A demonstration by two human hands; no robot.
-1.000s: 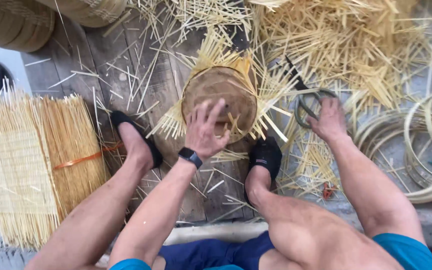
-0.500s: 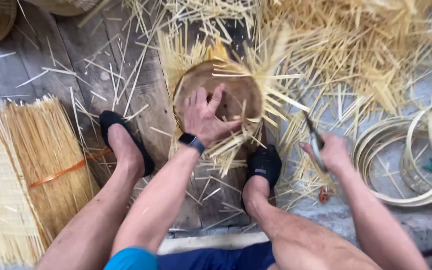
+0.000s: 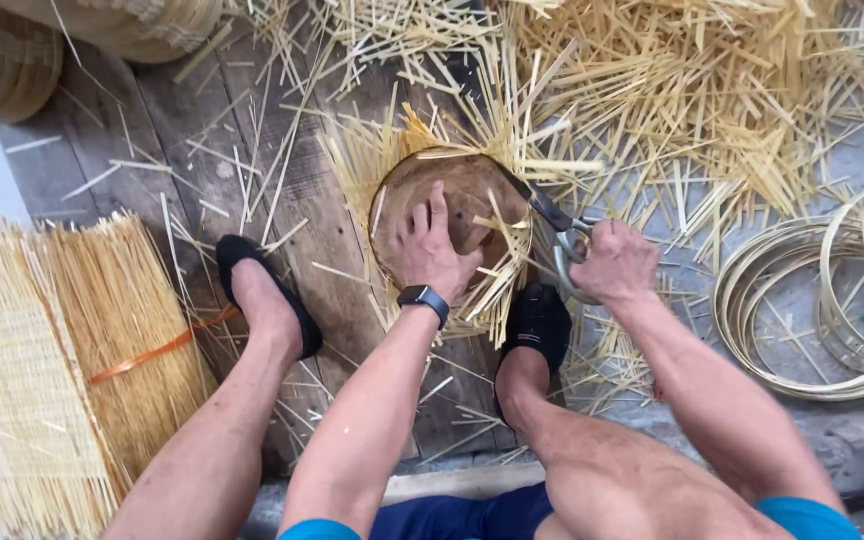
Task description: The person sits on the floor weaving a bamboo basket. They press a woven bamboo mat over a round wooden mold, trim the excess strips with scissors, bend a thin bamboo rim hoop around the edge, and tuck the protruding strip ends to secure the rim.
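Note:
A round wooden form (image 3: 472, 195) lies on woven bamboo strips (image 3: 492, 290) whose loose ends stick out all around it. My left hand (image 3: 432, 250), with a dark watch on the wrist, presses flat on top of the form. My right hand (image 3: 614, 262) grips a pair of metal scissors (image 3: 552, 215), their blades pointing up-left at the form's right rim. My two feet in black slippers (image 3: 262, 290) rest either side of the work, the right one (image 3: 537, 320) touching the strips.
Bundles of thin bamboo sticks tied with an orange band (image 3: 102, 340) lie at the left. Coiled bamboo hoops (image 3: 822, 300) sit at the right. A heap of cut bamboo offcuts (image 3: 712, 110) fills the top right. Stacked woven baskets (image 3: 12, 50) are at top left.
My right hand picked the scissors up from the offcuts at the right and brought them to the form's rim. My left hand stayed pressed on the form.

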